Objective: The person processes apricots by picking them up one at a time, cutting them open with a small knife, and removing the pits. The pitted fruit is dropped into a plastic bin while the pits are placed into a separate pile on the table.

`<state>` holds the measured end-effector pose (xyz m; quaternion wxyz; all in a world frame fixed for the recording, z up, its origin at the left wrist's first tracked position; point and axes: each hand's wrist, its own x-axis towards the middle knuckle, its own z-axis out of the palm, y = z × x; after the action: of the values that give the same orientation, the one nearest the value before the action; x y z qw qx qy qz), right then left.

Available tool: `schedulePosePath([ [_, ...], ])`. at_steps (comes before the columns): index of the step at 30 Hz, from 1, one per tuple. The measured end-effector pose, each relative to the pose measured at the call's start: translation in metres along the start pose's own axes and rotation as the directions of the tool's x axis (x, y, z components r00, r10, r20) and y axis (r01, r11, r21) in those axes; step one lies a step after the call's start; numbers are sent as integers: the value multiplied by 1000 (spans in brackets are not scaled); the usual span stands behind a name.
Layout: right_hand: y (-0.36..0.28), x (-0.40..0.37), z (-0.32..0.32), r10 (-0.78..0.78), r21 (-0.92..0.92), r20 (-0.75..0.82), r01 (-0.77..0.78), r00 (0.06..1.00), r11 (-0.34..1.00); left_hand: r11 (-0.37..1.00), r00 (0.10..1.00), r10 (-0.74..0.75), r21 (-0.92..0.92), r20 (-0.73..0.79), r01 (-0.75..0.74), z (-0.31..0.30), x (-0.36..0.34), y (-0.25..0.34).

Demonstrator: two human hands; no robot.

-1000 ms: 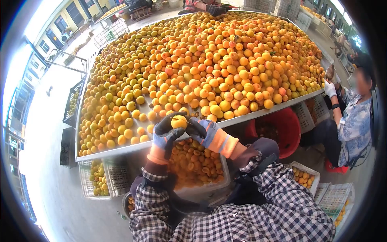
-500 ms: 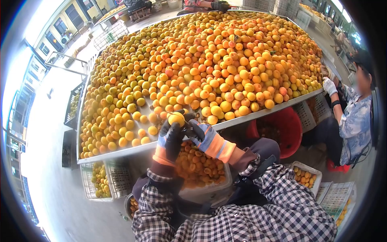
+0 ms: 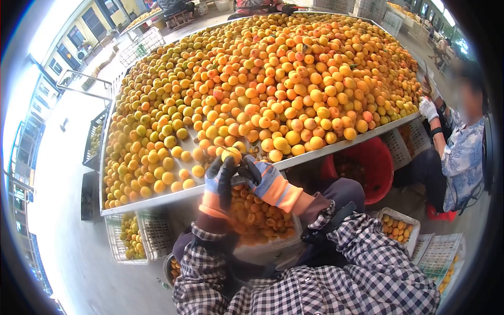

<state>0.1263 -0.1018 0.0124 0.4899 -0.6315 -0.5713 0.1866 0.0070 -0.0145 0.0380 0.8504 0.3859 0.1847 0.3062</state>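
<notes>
Holding one apricot [image 3: 231, 155] up just over the near edge of the bench [image 3: 157, 198].
The left hand [image 3: 218, 182] has its gloved fingers [image 3: 227, 170] closed round the fruit; the right hand [image 3: 261, 177] is curled tight just beside it, and I cannot tell if it grips the fruit or something small. Right under both hands sits a tub [image 3: 265, 251] of fruit. I think the round fruit could slip from that grip and drop past the tub to the floor [image 3: 73, 262]. A bump on the big pile [image 3: 273, 79] could send others rolling off the edge.
</notes>
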Motion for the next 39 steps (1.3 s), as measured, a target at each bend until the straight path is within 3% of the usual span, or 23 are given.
schedulePosePath([
  [2, 5, 5, -4, -39, -18, 80, 40, 996, 999, 854, 977, 211, 483, 21, -195, -9, 6, 4],
  [3, -3, 3, -8, 6, -14, 76, -5, 997, 1000, 858, 982, 190, 486, -1, -166, -8, 6, 8],
  [4, -11, 1, -10, 47, -6, 74, -47, 996, 999, 805, 966, 255, 546, 39, -234, -10, 9, 7],
  [6, -6, 3, -6, 20, -25, 67, -18, 998, 1000, 772, 955, 290, 576, 59, -269, -7, 5, 5],
  [8, -12, 4, -3, 128, -3, 87, -128, 988, 992, 990, 997, 73, 123, -15, -71, 10, 3, -2],
  [9, 4, 5, 11, 0, -102, -12, -2, 1000, 995, 999, 968, 30, -21, -247, -36, 14, 9, -12],
  [10, 2, 5, 9, 3, -100, -16, -5, 1000, 995, 999, 969, 27, -18, -247, -32, 17, 10, -11],
  [12, -1, 3, 8, 70, -206, -15, -71, 997, 976, 1000, 1000, -11, -8, -16, 11, 20, 3, -7],
  [13, -1, 6, 5, 68, -244, 52, -53, 996, 968, 994, 997, -65, 93, 38, 62, 18, 2, 0],
  [14, -2, 7, 1, 36, -203, 36, -28, 999, 979, 971, 998, -8, 236, -64, 23, 13, 3, -2],
  [17, -9, 7, -3, 103, -227, 75, -84, 992, 970, 934, 995, 8, 357, -104, 30, 7, 2, 1],
  [19, -8, 4, 3, 88, -268, 44, -73, 995, 961, 1000, 983, -11, -19, -184, 8, 9, 6, -11],
  [20, -3, 3, 7, 86, -268, 41, -72, 995, 961, 1000, 983, -11, -17, -181, 8, 10, 7, -14],
  [22, 4, 4, 16, 106, -377, 34, -85, 994, 922, 975, 989, -93, -211, -118, 67, 11, 7, -19],
  [29, -21, 12, -15, 180, -390, 69, -139, 981, 910, 996, 988, 53, -60, -144, -63, 7, 11, -15],
  [32, -20, 10, -19, 147, -334, 33, -128, 989, 934, 1000, 990, 14, 20, -141, -12, 9, 7, -8],
  [33, -13, 9, -15, 60, -339, -17, -62, 998, 939, 1000, 990, 13, 21, -139, -11, 13, 5, -6],
  [35, 3, 7, -8, -24, -348, -72, -3, 997, 937, 931, 980, 127, 359, -154, -64, 27, 1, 1],
  [38, 9, 7, -5, -45, -441, -13, 34, 999, 897, 870, 982, 146, 488, -123, -68, 4, 11, -4],
  [39, 7, 8, -6, 4, -336, 25, 5, 1000, 942, 870, 981, 145, 488, -125, -67, -2, 13, -8],
])
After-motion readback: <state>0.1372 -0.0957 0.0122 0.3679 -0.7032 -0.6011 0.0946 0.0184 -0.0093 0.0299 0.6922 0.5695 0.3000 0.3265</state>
